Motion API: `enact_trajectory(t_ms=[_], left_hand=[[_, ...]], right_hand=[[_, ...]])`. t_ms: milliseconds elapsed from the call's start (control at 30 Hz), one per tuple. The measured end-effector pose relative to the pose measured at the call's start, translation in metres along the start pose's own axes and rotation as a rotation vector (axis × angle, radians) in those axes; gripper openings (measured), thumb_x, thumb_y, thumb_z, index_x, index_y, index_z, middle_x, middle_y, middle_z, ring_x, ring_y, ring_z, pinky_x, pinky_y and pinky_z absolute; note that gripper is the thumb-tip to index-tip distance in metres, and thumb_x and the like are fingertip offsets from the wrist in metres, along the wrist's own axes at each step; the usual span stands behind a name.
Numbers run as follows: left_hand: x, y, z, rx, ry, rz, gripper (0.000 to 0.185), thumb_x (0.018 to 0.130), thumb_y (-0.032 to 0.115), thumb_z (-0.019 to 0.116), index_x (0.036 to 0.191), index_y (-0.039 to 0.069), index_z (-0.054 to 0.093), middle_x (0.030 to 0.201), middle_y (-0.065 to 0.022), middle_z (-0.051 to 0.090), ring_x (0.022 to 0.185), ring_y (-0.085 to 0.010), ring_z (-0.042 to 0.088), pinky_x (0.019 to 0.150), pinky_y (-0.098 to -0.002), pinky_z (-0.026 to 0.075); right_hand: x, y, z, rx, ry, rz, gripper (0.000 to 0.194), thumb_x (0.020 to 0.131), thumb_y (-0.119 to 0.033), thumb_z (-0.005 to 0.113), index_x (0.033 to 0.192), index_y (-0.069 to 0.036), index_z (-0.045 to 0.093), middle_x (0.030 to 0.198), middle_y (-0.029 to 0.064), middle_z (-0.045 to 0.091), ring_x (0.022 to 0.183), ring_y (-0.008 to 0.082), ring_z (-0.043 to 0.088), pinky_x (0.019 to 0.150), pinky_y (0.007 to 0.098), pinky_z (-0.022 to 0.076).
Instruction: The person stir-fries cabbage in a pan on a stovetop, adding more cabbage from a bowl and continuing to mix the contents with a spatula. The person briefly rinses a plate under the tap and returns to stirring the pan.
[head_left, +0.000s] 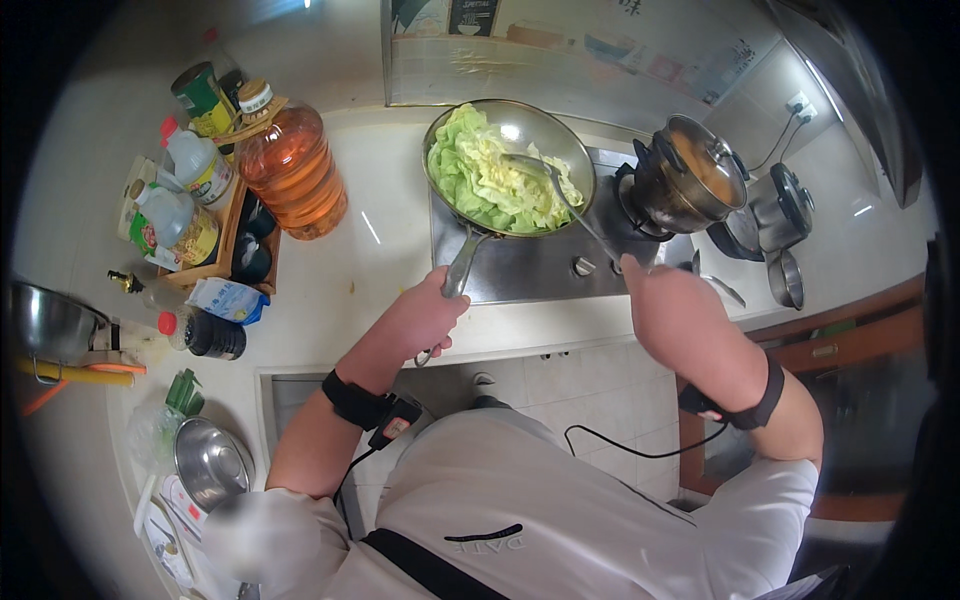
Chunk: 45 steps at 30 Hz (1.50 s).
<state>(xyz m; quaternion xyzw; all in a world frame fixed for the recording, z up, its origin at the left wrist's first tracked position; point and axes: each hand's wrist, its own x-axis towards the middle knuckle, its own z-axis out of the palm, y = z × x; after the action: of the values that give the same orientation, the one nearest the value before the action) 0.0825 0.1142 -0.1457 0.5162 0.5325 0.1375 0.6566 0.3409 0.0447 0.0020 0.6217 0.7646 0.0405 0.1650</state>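
Note:
A metal frying pan (551, 131) sits over the left part of the gas stove (517, 277), heaped with pale green leafy vegetable, likely lettuce or cabbage (472, 169). My left hand (429, 315) is closed around the pan's metal handle, near the counter's front edge. In my right hand (664, 307) is the shaft of a long metal cooking spatula or ladle (581, 217), whose head rests among the leaves at the pan's middle. The leaves partly hide that head. Steel shows between the pan and two stove knobs.
Right of the pan stands a lidded pot (686, 176) on a burner, with smaller pots (780, 210) beyond. A large oil bottle (292, 172) and a wooden rack of seasonings (225, 262) stand left. A steel bowl (214, 465) is at lower left.

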Motion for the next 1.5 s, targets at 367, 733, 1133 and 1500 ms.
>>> enact_trajectory(t_ms=[367, 733, 1133, 1500], left_hand=[[0.002, -0.002, -0.003, 0.013, -0.030, 0.018, 0.068, 0.094, 0.020, 0.055, 0.150, 0.000, 0.024, 0.083, -0.0113, 0.057, 0.058, -0.0177, 0.060, 0.046, -0.0318, 0.049], [-0.002, 0.001, -0.002, 0.026, -0.009, 0.008, 0.070, 0.094, 0.022, 0.055, 0.151, 0.000, 0.022, 0.082, -0.0109, 0.057, 0.055, -0.0175, 0.058, 0.045, -0.0320, 0.048], [0.000, 0.000, -0.007, -0.008, -0.006, 0.034, 0.058, 0.093, 0.017, 0.057, 0.146, 0.008, 0.037, 0.077, -0.0045, 0.049, 0.049, -0.0126, 0.052, 0.041, -0.0288, 0.043], [0.001, 0.001, -0.006, 0.048, 0.036, 0.021, 0.061, 0.093, 0.019, 0.056, 0.146, -0.001, 0.033, 0.084, -0.0112, 0.056, 0.052, -0.0160, 0.055, 0.044, -0.0313, 0.046]], right_hand=[[-0.027, -0.039, 0.014, -0.132, -0.104, 0.007, 0.061, 0.078, -0.007, 0.059, 0.137, 0.003, 0.049, 0.080, 0.0128, 0.062, 0.063, 0.0236, 0.066, 0.052, 0.0334, 0.0518], [-0.021, -0.047, 0.023, -0.354, -0.005, -0.149, 0.053, 0.077, -0.009, 0.062, 0.129, 0.000, 0.060, 0.077, 0.0053, 0.062, 0.062, 0.0153, 0.064, 0.041, 0.0273, 0.0447], [0.051, -0.035, 0.065, -0.176, -0.117, -0.031, 0.053, 0.086, -0.009, 0.059, 0.135, 0.008, 0.050, 0.097, 0.0141, 0.066, 0.081, 0.0224, 0.070, 0.056, 0.0322, 0.0563], [0.001, 0.011, 0.027, -0.156, -0.066, -0.111, 0.047, 0.084, -0.008, 0.055, 0.131, 0.000, 0.056, 0.084, 0.0167, 0.065, 0.063, 0.0282, 0.067, 0.050, 0.0380, 0.0526]])
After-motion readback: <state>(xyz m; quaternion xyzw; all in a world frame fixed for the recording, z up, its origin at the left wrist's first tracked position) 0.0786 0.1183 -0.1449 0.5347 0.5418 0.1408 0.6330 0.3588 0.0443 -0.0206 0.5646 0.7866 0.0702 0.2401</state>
